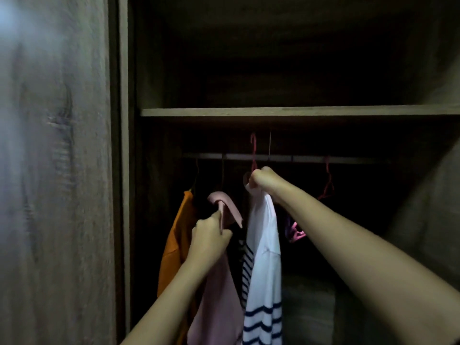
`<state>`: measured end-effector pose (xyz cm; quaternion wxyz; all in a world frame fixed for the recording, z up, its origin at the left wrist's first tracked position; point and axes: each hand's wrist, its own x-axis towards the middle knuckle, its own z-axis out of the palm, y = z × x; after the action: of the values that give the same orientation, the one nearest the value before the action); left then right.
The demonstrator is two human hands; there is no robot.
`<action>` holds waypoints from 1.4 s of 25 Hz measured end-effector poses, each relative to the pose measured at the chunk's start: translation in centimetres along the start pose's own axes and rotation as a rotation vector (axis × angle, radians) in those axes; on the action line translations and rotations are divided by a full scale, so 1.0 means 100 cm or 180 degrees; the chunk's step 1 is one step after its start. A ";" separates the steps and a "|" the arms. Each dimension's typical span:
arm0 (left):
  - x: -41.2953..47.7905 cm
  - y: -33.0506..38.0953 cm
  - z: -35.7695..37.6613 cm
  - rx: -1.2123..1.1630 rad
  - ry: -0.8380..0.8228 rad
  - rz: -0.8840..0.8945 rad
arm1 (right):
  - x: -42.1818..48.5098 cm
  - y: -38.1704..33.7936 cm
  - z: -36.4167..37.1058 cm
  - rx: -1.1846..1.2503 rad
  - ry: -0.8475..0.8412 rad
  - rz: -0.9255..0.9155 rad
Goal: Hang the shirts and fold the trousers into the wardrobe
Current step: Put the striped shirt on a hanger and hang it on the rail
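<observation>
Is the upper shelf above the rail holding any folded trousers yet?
No, the shelf above the rail shows only bare board and dark space.

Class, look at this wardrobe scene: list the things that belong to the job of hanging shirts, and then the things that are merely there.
Part of the job:
- white striped shirt, gripped at its top by the right hand
- pink shirt, collar held by the left hand
- orange shirt, already hanging
- rail

Merely there:
- empty red hanger
- shelf
- wardrobe door
</observation>
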<state>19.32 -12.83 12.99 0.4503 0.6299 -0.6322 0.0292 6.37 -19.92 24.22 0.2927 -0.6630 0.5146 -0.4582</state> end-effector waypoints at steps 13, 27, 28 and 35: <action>-0.002 0.004 0.007 -0.0138 -0.0026 0.0145 | 0.029 0.040 0.024 -0.0561 -0.0368 0.0161; -0.091 -0.052 -0.086 -0.0049 0.0021 -0.0208 | -0.107 0.014 0.071 -0.1602 0.0326 -0.1350; -0.107 -0.066 -0.100 -0.0022 -0.0040 -0.0305 | -0.125 0.014 0.090 -0.1468 0.0112 -0.1448; -0.245 -0.206 -0.191 0.1047 -0.0230 -0.0953 | -0.254 0.029 0.245 -0.1317 -0.1174 -0.1515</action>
<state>41.51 13.33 -1.47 0.3178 0.7822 -0.5341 0.0422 26.20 1.28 3.92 0.1254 -0.8809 0.3663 -0.2724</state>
